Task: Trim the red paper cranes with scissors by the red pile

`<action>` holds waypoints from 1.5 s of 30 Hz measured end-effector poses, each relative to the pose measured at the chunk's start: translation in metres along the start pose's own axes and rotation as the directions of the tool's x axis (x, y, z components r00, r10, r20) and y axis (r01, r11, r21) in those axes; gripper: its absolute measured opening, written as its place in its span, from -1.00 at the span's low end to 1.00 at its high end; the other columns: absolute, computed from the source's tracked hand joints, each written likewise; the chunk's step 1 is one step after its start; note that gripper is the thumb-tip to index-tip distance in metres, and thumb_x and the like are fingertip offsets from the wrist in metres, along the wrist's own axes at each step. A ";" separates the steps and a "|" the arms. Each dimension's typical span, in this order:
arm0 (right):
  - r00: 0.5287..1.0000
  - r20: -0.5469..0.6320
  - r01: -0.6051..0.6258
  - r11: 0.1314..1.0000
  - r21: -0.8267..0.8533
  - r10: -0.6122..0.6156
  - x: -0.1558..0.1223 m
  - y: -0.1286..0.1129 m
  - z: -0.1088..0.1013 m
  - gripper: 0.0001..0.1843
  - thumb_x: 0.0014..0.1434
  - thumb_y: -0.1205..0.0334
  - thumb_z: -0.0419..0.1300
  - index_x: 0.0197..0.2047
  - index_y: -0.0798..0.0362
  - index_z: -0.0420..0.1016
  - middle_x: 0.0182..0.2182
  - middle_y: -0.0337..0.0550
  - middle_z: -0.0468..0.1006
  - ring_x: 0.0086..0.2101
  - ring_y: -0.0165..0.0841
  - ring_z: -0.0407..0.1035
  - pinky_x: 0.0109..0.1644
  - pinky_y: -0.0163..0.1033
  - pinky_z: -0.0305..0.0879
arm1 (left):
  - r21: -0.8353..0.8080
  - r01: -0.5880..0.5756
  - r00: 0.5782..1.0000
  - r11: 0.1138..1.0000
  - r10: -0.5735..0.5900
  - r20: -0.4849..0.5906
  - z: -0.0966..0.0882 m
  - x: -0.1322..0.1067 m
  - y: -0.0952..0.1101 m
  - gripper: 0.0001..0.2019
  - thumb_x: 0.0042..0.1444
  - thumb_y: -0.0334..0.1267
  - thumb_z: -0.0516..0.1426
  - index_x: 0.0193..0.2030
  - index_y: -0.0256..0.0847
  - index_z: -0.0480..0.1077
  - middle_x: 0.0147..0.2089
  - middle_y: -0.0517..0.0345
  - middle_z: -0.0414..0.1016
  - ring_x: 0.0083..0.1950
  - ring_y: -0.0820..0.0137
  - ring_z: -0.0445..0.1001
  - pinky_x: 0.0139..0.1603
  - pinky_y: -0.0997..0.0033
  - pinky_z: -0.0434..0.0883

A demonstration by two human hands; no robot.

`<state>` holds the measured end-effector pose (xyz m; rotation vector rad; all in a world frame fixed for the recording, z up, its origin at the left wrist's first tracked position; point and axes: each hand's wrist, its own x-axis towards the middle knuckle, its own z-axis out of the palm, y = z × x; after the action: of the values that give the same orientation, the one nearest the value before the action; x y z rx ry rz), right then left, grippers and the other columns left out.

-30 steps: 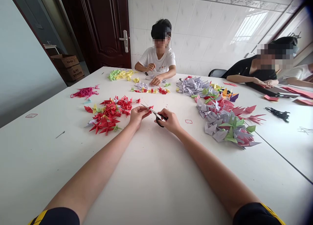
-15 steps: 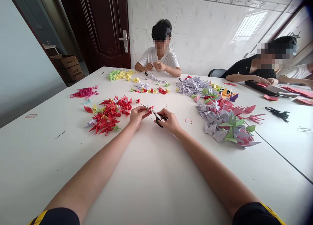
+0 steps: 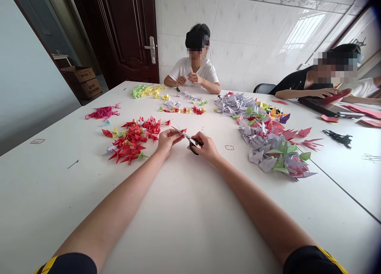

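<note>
Between the fingers of my left hand (image 3: 168, 141) is a small red paper crane (image 3: 183, 131), mostly hidden by the fingertips. My right hand (image 3: 206, 145) grips black-handled scissors (image 3: 194, 147), with fingers in the loops. The scissor blades point left and lie at the red paper, slightly apart. Just left of my left hand spreads a pile of red folded cranes (image 3: 139, 137) with a few yellow, green and white ones among them. To the right of my right hand lies a long heap of larger grey, pink and green paper cranes (image 3: 268, 143).
A bundle of pink cord (image 3: 103, 112) lies at the left. Green and yellow cranes (image 3: 147, 91) sit near a person in white (image 3: 195, 69) across the table. Another person in black (image 3: 294, 81) handles red paper by a paper trimmer (image 3: 318, 107). Black cords (image 3: 337, 139) lie at the right.
My hands and the scissors hold almost the same position. The person at the right has lifted a red sheet off the trimmer. The person opposite has raised one hand slightly.
</note>
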<state>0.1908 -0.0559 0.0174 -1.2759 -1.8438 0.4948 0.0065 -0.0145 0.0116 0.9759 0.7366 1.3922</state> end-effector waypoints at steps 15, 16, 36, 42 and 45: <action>0.995 0.003 -0.098 0.958 0.269 0.101 0.005 0.033 -0.019 -0.67 -0.11 0.15 0.34 -0.23 0.04 0.49 -0.40 -0.21 0.55 -0.42 -0.37 0.33 -0.30 -0.24 0.22 | -0.008 -0.104 0.978 0.994 0.101 -0.180 -0.004 0.006 -0.003 -0.68 -0.28 -0.27 0.42 -0.35 -0.24 0.47 -0.31 0.12 0.54 -0.27 0.39 0.55 0.02 0.18 0.46; 0.994 0.019 -0.107 0.958 0.267 0.106 0.005 0.034 -0.021 -0.68 -0.11 0.17 0.33 -0.23 0.05 0.51 -0.40 -0.19 0.57 -0.40 -0.35 0.36 -0.29 -0.23 0.24 | -0.010 -0.114 0.978 0.993 0.111 -0.179 -0.005 0.007 -0.003 -0.68 -0.27 -0.27 0.41 -0.34 -0.24 0.47 -0.31 0.12 0.53 -0.27 0.39 0.54 0.02 0.18 0.46; 0.992 0.082 -0.102 0.985 0.138 0.092 0.004 0.028 -0.019 -0.67 -0.05 0.24 0.19 -0.17 0.03 0.58 -0.43 -0.19 0.63 -0.33 -0.29 0.39 -0.14 -0.17 0.29 | -0.010 -0.156 0.969 0.988 0.151 -0.194 -0.007 0.008 -0.005 -0.70 -0.25 -0.28 0.39 -0.35 -0.23 0.44 -0.32 0.16 0.50 -0.29 0.43 0.52 -0.03 0.26 0.46; 0.993 0.065 -0.110 0.987 0.117 0.103 0.003 0.025 -0.020 -0.66 -0.07 0.24 0.21 -0.17 0.03 0.58 -0.45 -0.19 0.64 -0.34 -0.30 0.36 -0.15 -0.20 0.27 | -0.042 -0.171 0.968 0.984 0.160 -0.195 -0.007 0.008 -0.005 -0.73 -0.24 -0.33 0.37 -0.37 -0.24 0.43 -0.32 0.17 0.49 -0.27 0.43 0.52 -0.01 0.24 0.46; 0.993 0.064 -0.107 0.988 0.112 0.101 0.002 0.022 -0.020 -0.66 -0.06 0.21 0.21 -0.16 0.03 0.58 -0.45 -0.19 0.63 -0.35 -0.31 0.34 -0.17 -0.20 0.27 | -0.038 -0.173 0.968 0.984 0.162 -0.192 -0.007 0.008 -0.005 -0.74 -0.24 -0.36 0.36 -0.37 -0.22 0.42 -0.33 0.19 0.48 -0.26 0.44 0.52 0.00 0.25 0.46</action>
<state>0.2193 -0.0476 0.0151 -1.2960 -1.7752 0.6916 0.0031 -0.0053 0.0053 0.8873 0.7648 1.6616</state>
